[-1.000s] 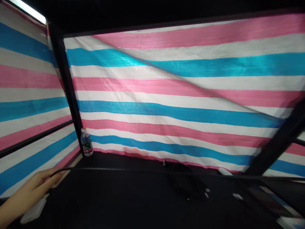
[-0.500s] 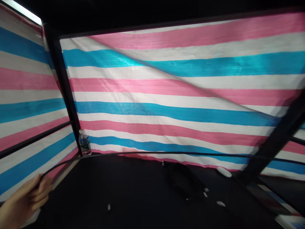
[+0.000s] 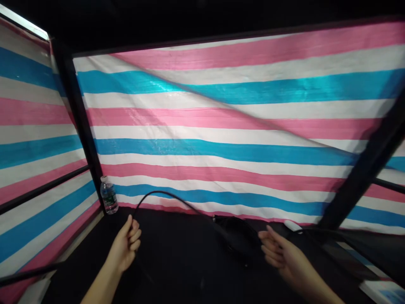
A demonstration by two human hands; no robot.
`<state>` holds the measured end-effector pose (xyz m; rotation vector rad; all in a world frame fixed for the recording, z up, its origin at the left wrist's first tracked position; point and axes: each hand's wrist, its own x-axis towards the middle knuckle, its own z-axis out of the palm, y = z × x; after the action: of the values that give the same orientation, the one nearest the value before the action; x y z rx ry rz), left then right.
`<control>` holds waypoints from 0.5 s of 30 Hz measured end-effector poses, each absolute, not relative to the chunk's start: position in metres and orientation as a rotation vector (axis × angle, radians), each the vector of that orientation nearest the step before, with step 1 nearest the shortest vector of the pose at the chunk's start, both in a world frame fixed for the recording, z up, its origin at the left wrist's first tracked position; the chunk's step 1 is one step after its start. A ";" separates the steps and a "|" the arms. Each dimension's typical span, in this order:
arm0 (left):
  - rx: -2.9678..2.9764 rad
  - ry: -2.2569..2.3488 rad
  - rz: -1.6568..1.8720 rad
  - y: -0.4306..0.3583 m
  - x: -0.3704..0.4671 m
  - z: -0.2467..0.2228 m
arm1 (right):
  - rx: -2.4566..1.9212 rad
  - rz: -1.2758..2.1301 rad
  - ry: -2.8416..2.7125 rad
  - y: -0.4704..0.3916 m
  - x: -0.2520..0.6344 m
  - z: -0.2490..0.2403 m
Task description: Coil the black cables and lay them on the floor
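My left hand is closed, with thumb and forefinger pinching a thin black cable. From there the cable arches up and then drops to the right across the middle, where it blurs. On the right, my right hand is also closed, its fingers curled round the cable. A further length of cable shows just past that hand and trails off to the right edge. Between the hands, on the black surface, lies a dark coiled bundle of cable, partly lost in the dark.
A clear water bottle stands in the back left corner by a black post. A white rounded object lies at the back right. A white box-like item sits at lower right. Striped sheeting hangs behind, between black posts.
My left hand has moved right and up, still holding the cable. My right hand has come into view. The cable, earlier stretched nearly straight across, now bends in an arch.
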<state>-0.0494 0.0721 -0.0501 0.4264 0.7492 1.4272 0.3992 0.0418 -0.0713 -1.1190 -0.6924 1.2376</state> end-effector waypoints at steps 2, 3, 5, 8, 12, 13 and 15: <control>0.422 0.745 1.414 0.084 -0.035 -0.061 | -1.095 1.367 -0.674 0.049 0.383 -0.078; 0.416 0.745 1.405 0.088 -0.031 -0.065 | -1.085 1.399 -0.664 0.052 0.378 -0.081; 0.399 0.742 1.387 0.094 -0.026 -0.073 | -1.092 1.393 -0.670 0.058 0.375 -0.087; 0.355 0.742 1.356 0.097 -0.027 -0.082 | -1.153 1.325 -0.700 0.064 0.375 -0.095; 0.282 0.742 1.333 0.096 -0.034 -0.088 | -1.162 1.305 -0.696 0.069 0.372 -0.100; 0.265 0.744 1.326 0.096 -0.035 -0.088 | -1.160 1.309 -0.681 0.069 0.371 -0.101; 0.236 0.756 1.296 0.096 -0.037 -0.089 | -1.176 1.304 -0.652 0.070 0.368 -0.104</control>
<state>-0.0374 0.0958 -0.0891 0.2358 0.7562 1.2958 0.3684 0.0697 -0.1042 -1.1759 -0.6520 1.3045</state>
